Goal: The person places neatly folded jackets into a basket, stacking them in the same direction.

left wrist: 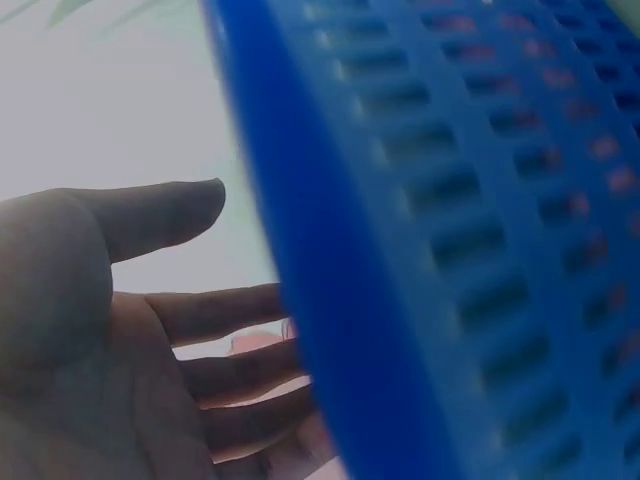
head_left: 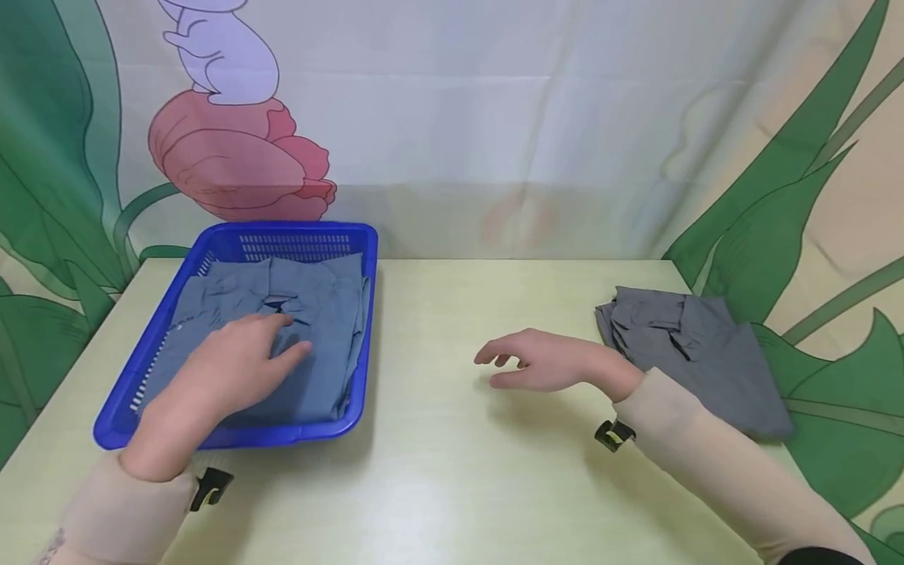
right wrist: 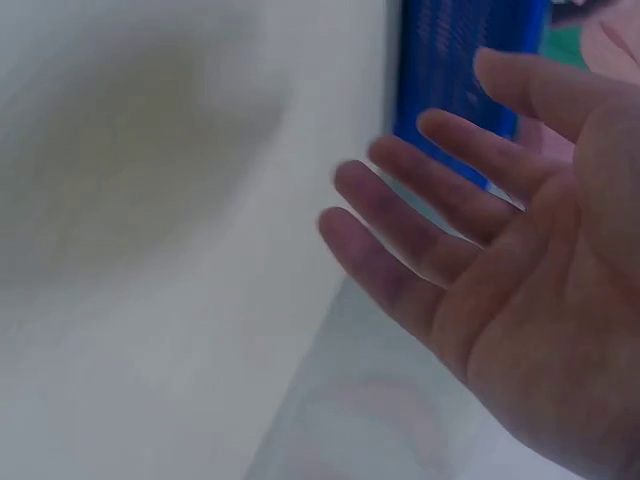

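Note:
A blue-grey folded shirt (head_left: 318, 361) lies in a blue plastic basket (head_left: 356, 408) on the left of the table. Over it hovers my left hand (head_left: 226, 365), fingers loosely extended and holding nothing; the left wrist view shows its spread thumb and fingers beside the basket's slotted side (left wrist: 340, 250). My right hand (head_left: 540, 359) is held above the table between the basket and a grey folded shirt (head_left: 713, 369). Its fingers are relaxed and slightly bent, and the palm (right wrist: 560, 310) shows bare in the right wrist view. Part of the grey shirt is hidden by the right forearm.
The pale table (head_left: 452, 471) meets a printed curtain (head_left: 452, 125) along its back edge. The basket's far rim stands near that edge, and the grey shirt sits by the table's right edge. Each wrist carries a small black camera clip (head_left: 210, 488).

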{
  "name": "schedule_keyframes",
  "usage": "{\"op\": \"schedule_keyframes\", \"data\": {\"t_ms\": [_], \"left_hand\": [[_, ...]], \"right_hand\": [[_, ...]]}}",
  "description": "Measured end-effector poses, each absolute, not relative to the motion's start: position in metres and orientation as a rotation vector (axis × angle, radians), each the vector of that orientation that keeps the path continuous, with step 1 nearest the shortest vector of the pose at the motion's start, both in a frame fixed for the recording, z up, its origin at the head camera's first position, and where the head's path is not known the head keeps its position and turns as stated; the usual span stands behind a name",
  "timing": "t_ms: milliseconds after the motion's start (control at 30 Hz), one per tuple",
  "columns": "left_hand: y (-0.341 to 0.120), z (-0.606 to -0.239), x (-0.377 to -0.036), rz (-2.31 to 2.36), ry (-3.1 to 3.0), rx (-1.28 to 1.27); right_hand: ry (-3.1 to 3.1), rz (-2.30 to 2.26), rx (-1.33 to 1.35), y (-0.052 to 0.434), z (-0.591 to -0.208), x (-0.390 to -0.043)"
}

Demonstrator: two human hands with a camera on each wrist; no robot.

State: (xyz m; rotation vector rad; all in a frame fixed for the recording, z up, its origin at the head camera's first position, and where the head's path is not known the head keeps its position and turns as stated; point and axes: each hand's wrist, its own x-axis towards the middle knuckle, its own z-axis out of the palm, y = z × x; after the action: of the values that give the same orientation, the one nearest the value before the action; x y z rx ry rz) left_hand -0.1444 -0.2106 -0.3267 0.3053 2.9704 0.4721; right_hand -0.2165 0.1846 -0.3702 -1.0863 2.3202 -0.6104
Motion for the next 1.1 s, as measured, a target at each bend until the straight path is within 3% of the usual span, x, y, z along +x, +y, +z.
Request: {"op": "schedule_keyframes", "data": {"t_ms": [567, 1100], "left_hand": [[-0.176, -0.339, -0.137, 0.489, 2.949, 0.592], [-0.173, -0.346, -0.144, 0.362, 2.873, 0.583]], "right_hand": [[2.428, -0.693, -0.804, 0.268, -0.327, -0.214], [2.679, -0.657, -0.591, 0.308, -0.325, -0.223]]}}
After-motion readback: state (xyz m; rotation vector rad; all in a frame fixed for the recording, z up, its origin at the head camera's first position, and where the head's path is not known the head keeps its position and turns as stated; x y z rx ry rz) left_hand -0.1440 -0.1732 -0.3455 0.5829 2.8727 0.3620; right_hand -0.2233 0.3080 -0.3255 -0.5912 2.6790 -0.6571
